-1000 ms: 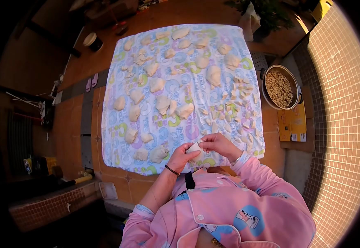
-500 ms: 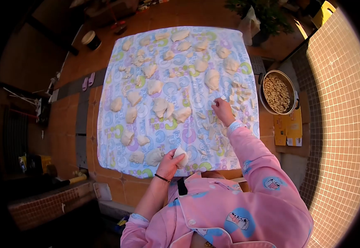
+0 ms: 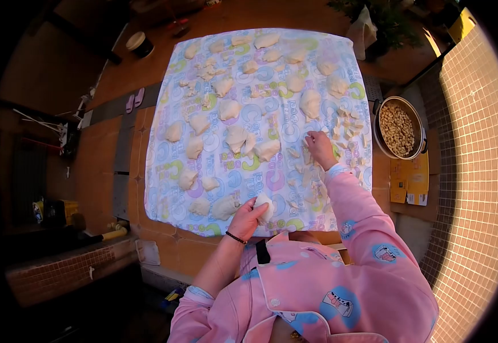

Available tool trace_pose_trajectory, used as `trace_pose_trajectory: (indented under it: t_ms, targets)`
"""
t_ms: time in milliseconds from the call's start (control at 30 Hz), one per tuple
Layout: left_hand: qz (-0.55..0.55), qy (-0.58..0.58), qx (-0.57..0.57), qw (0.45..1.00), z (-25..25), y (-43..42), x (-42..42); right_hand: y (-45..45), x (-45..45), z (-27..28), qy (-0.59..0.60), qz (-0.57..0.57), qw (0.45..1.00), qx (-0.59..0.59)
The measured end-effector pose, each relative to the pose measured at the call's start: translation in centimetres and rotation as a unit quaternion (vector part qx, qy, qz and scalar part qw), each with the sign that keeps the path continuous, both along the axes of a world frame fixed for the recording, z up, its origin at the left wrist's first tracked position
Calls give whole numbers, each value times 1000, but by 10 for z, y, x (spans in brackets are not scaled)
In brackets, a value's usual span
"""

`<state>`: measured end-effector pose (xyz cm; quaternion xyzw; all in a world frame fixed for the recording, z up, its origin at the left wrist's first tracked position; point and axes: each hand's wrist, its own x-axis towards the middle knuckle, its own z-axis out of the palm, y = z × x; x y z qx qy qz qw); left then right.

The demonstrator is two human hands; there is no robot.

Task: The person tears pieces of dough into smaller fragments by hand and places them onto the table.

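My left hand point(image 3: 247, 218) is closed around a white dough-like lump point(image 3: 265, 210) at the near edge of a printed cloth point(image 3: 166, 171). Over the right side of the cloth, my right hand point(image 3: 322, 150) has its fingertips pinched together; whatever is between them is too small to make out. Small torn white pieces point(image 3: 349, 123) lie scattered beside and below that hand. A larger pale lump point(image 3: 310, 104) sits just beyond its fingertips. Several more irregular lumps, such as one nearby point(image 3: 267, 150), are spread over the cloth.
At the right of the cloth stands a two-handled pot point(image 3: 396, 128) full of small tan pieces, with yellow cardboard point(image 3: 407, 182) below it. A bucket point(image 3: 139, 44) and pink slippers point(image 3: 135, 100) are on the floor to the left. A tiled wall point(image 3: 472, 131) rises on the right.
The whole view has shifted, so the cloth appears farther right and slightly higher. Against the cloth, my right fingertips have moved slightly left. My left hand keeps its hold on the lump.
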<state>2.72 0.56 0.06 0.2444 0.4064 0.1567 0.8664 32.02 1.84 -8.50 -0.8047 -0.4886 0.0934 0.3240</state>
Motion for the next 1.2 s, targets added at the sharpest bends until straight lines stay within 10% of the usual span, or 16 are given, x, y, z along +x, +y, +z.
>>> trace_pose_trajectory:
  t_ms: [233,1200]
  targets:
    - [-52,29,71,996,13,-2,11,-54,-83,103,566,215,785,-133]
    - [-167,107,120,973,7,6,2,-60,-93,77,716,196,635,-215]
